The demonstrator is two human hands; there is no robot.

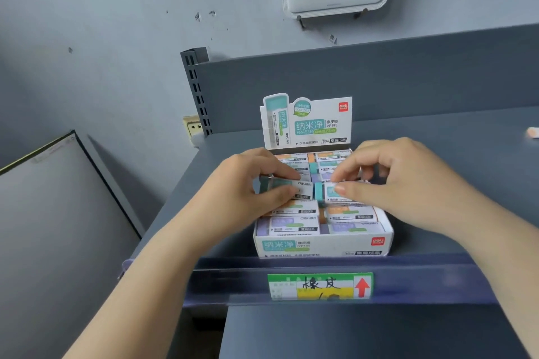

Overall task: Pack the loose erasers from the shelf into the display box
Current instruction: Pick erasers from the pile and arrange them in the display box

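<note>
At the centre of the frame the display box [322,245] sits on the grey shelf [437,137], just behind the price rail with its green and yellow label [320,286], and it looks nearly full: rows of sleeved erasers already lie flat from its raised header card down to its front wall. The left hand [248,183] pinches a teal-ended eraser [291,188] between thumb and fingers, holding it over the middle rows, while the right hand [408,183] curls its fingers round a second teal eraser [329,191] just beside the first, thumb underneath and fingertips on top. Both pieces seem headed for the top layer, so my guess is that the packing is close to done. The risk I see is crowding: the two erasers nearly touch end to end, and if both are pressed down together one may tip on edge or ride up on a neighbour instead of lying flat. A hard push could also shove the light cardboard box back along the shelf, or bow its thin front wall. At the far right edge a small pinkish object [533,132] lies on the shelf, too blurred to identify; if it is a loose eraser, it could easily be overlooked.
</note>
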